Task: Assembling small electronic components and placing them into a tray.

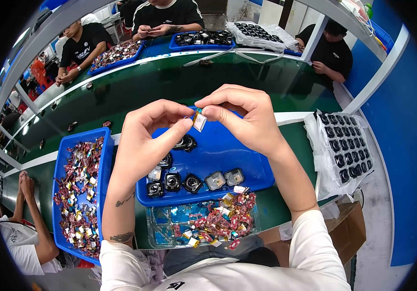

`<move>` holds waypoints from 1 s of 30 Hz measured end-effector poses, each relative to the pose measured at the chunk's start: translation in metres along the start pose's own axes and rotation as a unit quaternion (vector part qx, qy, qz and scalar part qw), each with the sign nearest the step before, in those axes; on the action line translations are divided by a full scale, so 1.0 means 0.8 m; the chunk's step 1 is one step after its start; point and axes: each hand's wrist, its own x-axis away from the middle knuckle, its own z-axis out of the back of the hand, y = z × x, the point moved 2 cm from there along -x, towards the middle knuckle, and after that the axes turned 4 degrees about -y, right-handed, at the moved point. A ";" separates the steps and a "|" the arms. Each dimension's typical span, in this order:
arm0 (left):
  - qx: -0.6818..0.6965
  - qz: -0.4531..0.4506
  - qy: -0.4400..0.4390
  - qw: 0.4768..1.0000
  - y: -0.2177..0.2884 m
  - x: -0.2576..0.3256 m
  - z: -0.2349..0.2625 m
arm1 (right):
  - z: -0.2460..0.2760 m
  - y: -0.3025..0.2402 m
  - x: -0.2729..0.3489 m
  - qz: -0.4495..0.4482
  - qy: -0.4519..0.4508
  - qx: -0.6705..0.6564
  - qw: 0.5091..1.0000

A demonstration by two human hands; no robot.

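Above a blue tray (237,150), both my hands meet at a small silver pouch battery (199,122) with yellow tape along its edge and a blue-green bit at its top. My left hand (148,133) is closed, its thumb and fingertips at the battery's left side. My right hand (245,114) pinches by its upper end; the fingers partly hide what they grip. Several black watch-like cases (172,182) and a few with greyish see-through faces (215,180) lie along the tray's near and left sides. Nearer to me, a clear plastic tray (160,230) bears a heap of red circuit boards with batteries (225,218).
At left stands a blue bin (106,160) full of red boards and batteries. A white tray (317,160) with rows of black cases is at right. Beyond runs a green conveyor belt (140,87) with scattered parts, under white metal posts (385,70). Several co-workers sit around.
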 end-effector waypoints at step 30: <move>-0.062 -0.068 -0.064 0.994 0.001 -0.004 0.002 | -0.008 0.035 0.000 -0.121 -0.025 -0.131 0.984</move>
